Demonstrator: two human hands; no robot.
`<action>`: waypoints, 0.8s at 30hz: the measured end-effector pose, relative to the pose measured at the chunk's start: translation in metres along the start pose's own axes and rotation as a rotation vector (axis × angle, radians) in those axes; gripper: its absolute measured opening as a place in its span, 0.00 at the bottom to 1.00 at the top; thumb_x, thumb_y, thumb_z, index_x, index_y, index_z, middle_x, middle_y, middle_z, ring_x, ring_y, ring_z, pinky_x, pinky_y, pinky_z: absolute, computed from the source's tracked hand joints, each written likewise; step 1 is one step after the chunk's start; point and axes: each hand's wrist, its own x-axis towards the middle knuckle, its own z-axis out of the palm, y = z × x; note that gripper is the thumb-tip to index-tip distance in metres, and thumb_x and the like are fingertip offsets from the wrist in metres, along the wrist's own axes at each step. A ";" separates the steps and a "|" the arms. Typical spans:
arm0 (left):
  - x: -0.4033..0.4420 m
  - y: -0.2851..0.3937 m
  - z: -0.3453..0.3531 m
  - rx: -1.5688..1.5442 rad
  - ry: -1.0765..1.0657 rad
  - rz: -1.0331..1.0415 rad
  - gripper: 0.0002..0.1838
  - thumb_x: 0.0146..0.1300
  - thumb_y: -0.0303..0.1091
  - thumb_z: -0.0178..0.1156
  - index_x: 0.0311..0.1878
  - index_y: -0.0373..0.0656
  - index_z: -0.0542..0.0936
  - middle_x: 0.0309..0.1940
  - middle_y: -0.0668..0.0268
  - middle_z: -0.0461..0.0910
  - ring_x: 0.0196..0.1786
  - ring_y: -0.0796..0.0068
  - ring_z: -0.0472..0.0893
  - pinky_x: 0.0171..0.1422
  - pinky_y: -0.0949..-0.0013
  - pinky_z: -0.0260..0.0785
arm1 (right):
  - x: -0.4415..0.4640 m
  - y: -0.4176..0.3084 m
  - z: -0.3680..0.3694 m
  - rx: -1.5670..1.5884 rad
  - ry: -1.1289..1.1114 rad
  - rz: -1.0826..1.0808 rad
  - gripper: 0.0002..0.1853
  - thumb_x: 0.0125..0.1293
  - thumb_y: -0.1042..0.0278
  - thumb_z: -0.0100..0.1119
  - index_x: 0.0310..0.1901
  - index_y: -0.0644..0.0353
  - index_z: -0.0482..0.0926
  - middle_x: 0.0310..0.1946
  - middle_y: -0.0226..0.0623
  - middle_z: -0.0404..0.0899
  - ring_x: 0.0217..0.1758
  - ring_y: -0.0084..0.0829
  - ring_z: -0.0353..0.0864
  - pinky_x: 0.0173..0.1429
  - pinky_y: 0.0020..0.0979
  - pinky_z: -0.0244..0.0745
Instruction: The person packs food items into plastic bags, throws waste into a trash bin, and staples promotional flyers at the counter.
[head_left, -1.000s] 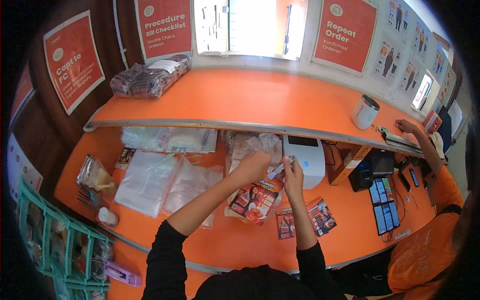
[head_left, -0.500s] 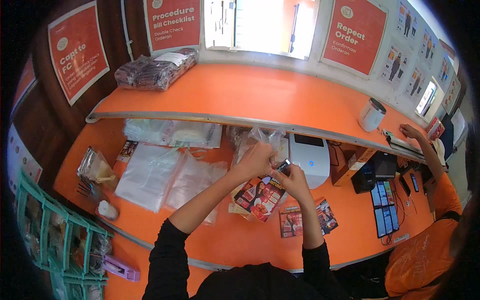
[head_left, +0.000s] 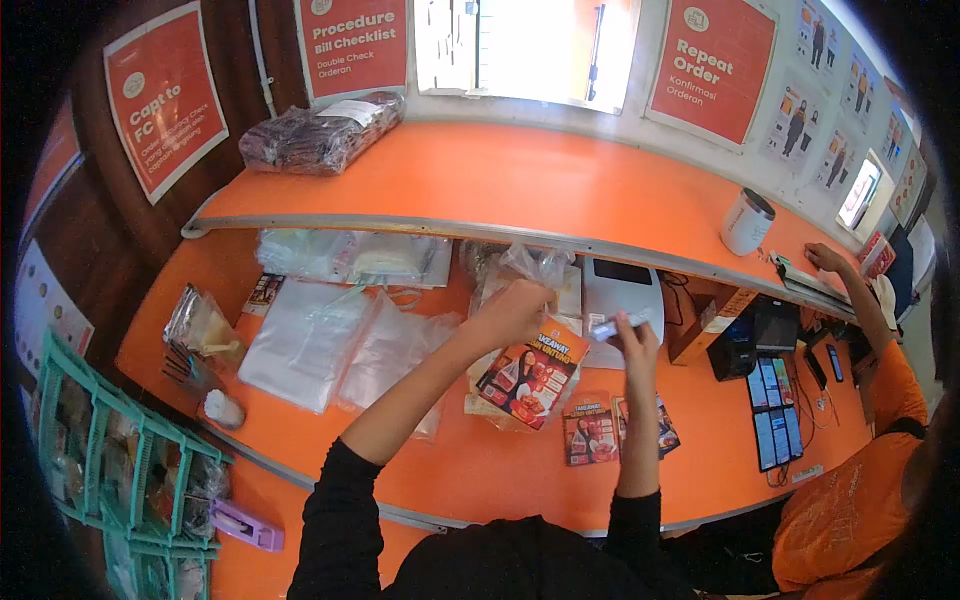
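Observation:
My left hand [head_left: 518, 312] is closed on the top of a clear plastic bag [head_left: 540, 264], just under the upper shelf. A red and orange takeaway flyer [head_left: 533, 374] hangs at the bag's front, below my fingers. To the right, my right hand [head_left: 636, 342] grips a small stapler [head_left: 606, 329], apart from the bag and in front of the white printer [head_left: 622, 293]. More flyers [head_left: 590, 437] lie on the orange counter beneath my right forearm. My left fingertips are partly hidden.
Clear plastic bags [head_left: 305, 340] lie on the counter's left side. A purple tape dispenser [head_left: 246, 525] sits near a green basket rack [head_left: 130, 450]. On the upper shelf stand a wrapped bundle [head_left: 322, 136] and a white tumbler [head_left: 747, 222]. A co-worker in orange [head_left: 850, 510] is at the right, beside phones [head_left: 773, 415].
My right hand has moved away from the bag to the right, taking the stapler with it. The flyer now hangs more in view. My left hand keeps its hold on the bag.

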 end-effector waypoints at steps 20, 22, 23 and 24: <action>-0.277 0.093 0.144 -0.010 0.525 -0.792 0.30 0.50 0.38 0.63 0.56 0.36 0.68 0.51 0.50 0.66 0.56 0.51 0.65 0.60 0.53 0.58 | -0.168 0.095 -0.052 0.218 -0.239 0.492 0.12 0.69 0.62 0.52 0.46 0.61 0.71 0.36 0.34 0.78 0.39 0.27 0.79 0.47 0.31 0.76; -0.285 0.105 0.146 0.244 0.297 -0.791 0.41 0.46 0.43 0.67 0.61 0.34 0.62 0.55 0.49 0.61 0.59 0.49 0.62 0.61 0.50 0.57 | -0.169 0.104 -0.049 0.198 -0.288 0.514 0.11 0.69 0.62 0.52 0.45 0.60 0.72 0.35 0.33 0.77 0.39 0.27 0.79 0.47 0.31 0.75; -0.284 0.107 0.144 0.249 0.302 -0.798 0.41 0.46 0.43 0.67 0.61 0.34 0.62 0.55 0.49 0.61 0.59 0.49 0.62 0.61 0.50 0.57 | -0.169 0.111 -0.048 0.196 -0.314 0.545 0.10 0.68 0.64 0.53 0.45 0.60 0.72 0.34 0.33 0.77 0.38 0.26 0.79 0.46 0.30 0.75; -0.282 0.109 0.142 0.216 0.269 -0.844 0.42 0.45 0.44 0.69 0.61 0.35 0.62 0.55 0.49 0.60 0.59 0.48 0.62 0.62 0.50 0.57 | -0.169 0.116 -0.046 0.192 -0.340 0.578 0.09 0.67 0.65 0.53 0.44 0.61 0.72 0.33 0.32 0.76 0.36 0.25 0.78 0.45 0.28 0.74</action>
